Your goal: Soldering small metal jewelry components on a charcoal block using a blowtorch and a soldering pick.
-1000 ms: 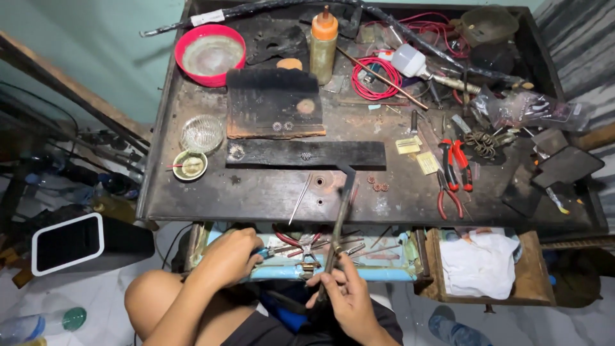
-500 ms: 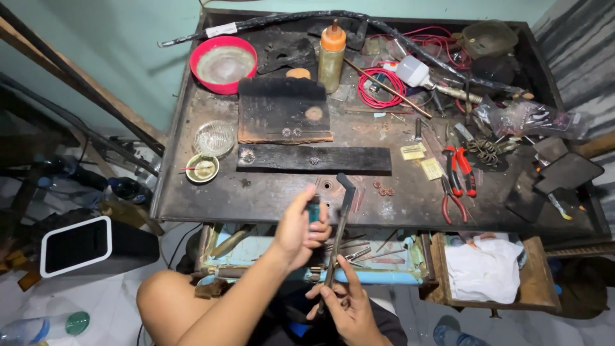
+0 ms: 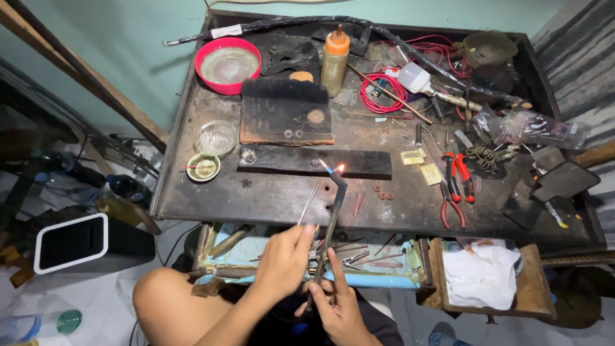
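Observation:
My right hand (image 3: 337,309) grips the lower end of a slim dark torch (image 3: 328,230) that slants up over the bench edge. A small flame (image 3: 339,168) burns at its tip, just in front of a long black charred board (image 3: 282,160). My left hand (image 3: 286,259) is beside the torch shaft, over the open drawer (image 3: 384,280). Its fingertips pinch a thin metal rod (image 3: 310,202) that points up toward the flame. Small metal rings (image 3: 383,193) lie on the bench right of the torch tip.
On the dark metal bench (image 3: 192,192) are a burnt block (image 3: 285,115), red bowl (image 3: 227,64), orange-capped bottle (image 3: 334,59), red wire coil (image 3: 382,93), red pliers (image 3: 456,186), glass dish (image 3: 214,136) and small green dish (image 3: 204,168). A side drawer holds white cloth (image 3: 480,277).
My left hand went from the drawer up to the torch tip, then drew back down and now pinches the thin rod. The torch tip now carries a flame.

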